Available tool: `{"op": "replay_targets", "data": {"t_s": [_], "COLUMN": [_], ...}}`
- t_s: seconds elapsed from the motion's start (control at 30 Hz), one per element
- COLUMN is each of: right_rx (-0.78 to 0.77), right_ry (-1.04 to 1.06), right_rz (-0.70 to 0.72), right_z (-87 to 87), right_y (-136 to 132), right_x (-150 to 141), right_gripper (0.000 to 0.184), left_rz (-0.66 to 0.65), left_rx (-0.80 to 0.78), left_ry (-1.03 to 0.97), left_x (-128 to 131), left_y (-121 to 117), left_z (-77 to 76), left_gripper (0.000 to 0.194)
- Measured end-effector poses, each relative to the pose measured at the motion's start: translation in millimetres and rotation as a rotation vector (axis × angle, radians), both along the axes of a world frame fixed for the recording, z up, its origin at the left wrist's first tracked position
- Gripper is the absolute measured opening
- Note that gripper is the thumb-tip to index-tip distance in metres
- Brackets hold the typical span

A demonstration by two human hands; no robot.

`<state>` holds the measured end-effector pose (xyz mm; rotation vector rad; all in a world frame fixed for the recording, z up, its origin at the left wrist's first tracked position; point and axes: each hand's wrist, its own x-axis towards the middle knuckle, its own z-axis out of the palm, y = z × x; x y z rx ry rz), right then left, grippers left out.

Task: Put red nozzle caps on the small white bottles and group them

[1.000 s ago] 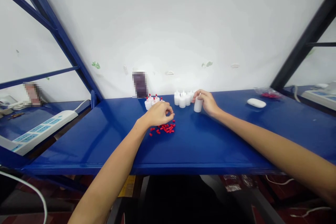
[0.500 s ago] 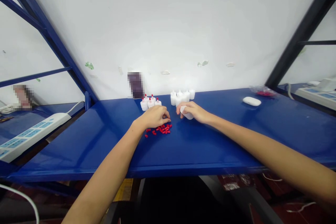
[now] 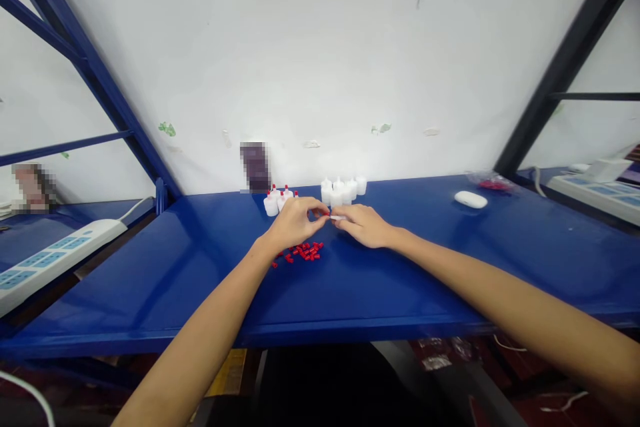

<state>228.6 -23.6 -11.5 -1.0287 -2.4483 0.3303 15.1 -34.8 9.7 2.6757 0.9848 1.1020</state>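
My left hand (image 3: 299, 221) is closed in a pinch on a small red cap (image 3: 327, 214). Facing it, my right hand (image 3: 365, 225) is wrapped round a small white bottle (image 3: 339, 217), most of it hidden by the fingers. The cap meets the bottle's tip, or is very close to it; I cannot tell how far it sits on. Below my left hand lies a loose pile of red caps (image 3: 306, 252). Several white bottles with red caps (image 3: 271, 205) stand behind that hand, partly covered by it. Behind both hands stands a group of white bottles without caps (image 3: 336, 197).
The blue table (image 3: 400, 287) meets a white wall. A dark pixelated object (image 3: 256, 167) leans there. Right of my hands lie a white rounded case (image 3: 471, 199) and a clear bag with red contents (image 3: 493, 183). A power strip (image 3: 60, 260) lies to the left, beyond the blue frame.
My left hand has lifted from the pile with a red cap and moved right. My right hand has turned the bottle so its tip points at the cap; the hands now meet.
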Motion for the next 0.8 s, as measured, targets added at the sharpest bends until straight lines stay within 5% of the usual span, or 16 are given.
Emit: {"op": "replay_targets", "data": {"t_s": [0.27,0.5,0.8], "right_rx": [-0.026,-0.101,-0.278], "right_ry": [0.009,0.085,0.385], "right_rz": [0.023,0.038,0.158], "right_z": [-0.1,0.6,-3.2], "right_y": [0,-2,2], "right_x": [3,2,-3], "right_gripper": [0.022,0.041,0.043], "left_rz": [-0.030,-0.057,-0.056], "left_rx": [-0.061,0.004,-0.043], "left_ry": [0.042,0.061,-0.061], "left_x": [4,15,21], "left_y": [-3,-11,-10], "left_z": [-0.5,-4.0,-10.6], "left_gripper": [0.009,0.011,0.013]}}
